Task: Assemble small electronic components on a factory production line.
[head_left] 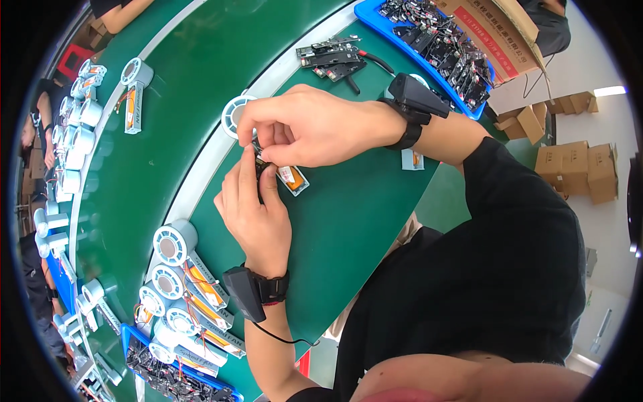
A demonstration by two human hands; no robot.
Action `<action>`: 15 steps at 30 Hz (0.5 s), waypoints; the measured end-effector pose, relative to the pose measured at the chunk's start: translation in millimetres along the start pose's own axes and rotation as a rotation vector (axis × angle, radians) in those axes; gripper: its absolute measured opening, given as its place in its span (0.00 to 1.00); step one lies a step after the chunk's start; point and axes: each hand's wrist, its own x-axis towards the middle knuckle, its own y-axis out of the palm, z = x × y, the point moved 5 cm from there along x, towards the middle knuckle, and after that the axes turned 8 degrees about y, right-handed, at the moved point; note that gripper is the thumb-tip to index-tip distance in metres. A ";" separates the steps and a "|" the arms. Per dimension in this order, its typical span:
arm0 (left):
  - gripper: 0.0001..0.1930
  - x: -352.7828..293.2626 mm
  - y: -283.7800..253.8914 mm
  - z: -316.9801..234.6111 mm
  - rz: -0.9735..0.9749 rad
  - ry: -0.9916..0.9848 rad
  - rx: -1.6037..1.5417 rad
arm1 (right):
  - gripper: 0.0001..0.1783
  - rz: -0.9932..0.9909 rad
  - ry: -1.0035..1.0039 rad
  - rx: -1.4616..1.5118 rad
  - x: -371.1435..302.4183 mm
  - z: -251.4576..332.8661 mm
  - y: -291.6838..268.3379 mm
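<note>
1. The left hand (pixel 253 211) holds a small black electronic piece (pixel 261 164) in a narrow thumb-and-finger pinch. The right hand (pixel 301 127) bends over it, fingertips drawn close together; whether they clasp the piece, or a wire, cannot be told.
2. Just beyond the fingertips lies a pale-blue plastic fan handle with an orange-wrapped cell (pixel 293 178), apparently on the green table (pixel 341 221). The step looks like fine fitting or wiring: the left hand does best to stay steady while the right makes small, light movements.
3. A round, spoked pale-blue fan head (pixel 232 119) shows past the knuckles, its join to the handle hidden. Any wires there seem best kept slack, free of tugging.
4. Farther out, a loose heap of black electronic pieces (pixel 328 57) lies beside a hand tool with red and black handles (pixel 376 61); both are best left clear of the elbows.
5. Beyond them stands a blue plastic tray (pixel 366 12) full of similar pieces.
</note>
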 end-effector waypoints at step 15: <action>0.16 1.0 -4.9 14.4 -0.024 -0.284 -0.550 | 0.09 -0.132 -0.002 -0.236 2.7 -9.5 -9.9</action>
